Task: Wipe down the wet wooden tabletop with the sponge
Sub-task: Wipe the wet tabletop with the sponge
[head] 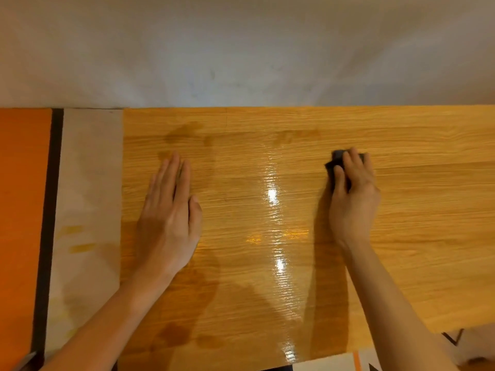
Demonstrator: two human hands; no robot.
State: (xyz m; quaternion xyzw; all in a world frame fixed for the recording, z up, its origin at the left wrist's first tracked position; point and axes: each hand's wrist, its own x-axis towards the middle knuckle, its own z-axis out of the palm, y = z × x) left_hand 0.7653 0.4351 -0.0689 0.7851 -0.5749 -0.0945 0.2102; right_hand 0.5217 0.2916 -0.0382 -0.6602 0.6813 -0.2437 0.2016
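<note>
The right hand has its grip clamped over the dark sponge, lying at two o'clock on the wet wooden counter. Soft and light, it likely squashes easily; best held from above. The left hand lies flat at nine o'clock.

Showing here are 2 hands: 1 left hand lying flat with straight fingers, and 1 right hand gripping 1 dark sponge. They are sharing 1 wooden tabletop, which is carrying 1 long glossy wet streak. Standing behind is 1 pale wall, and running along the left are 1 orange panel and 1 black strip.
</note>
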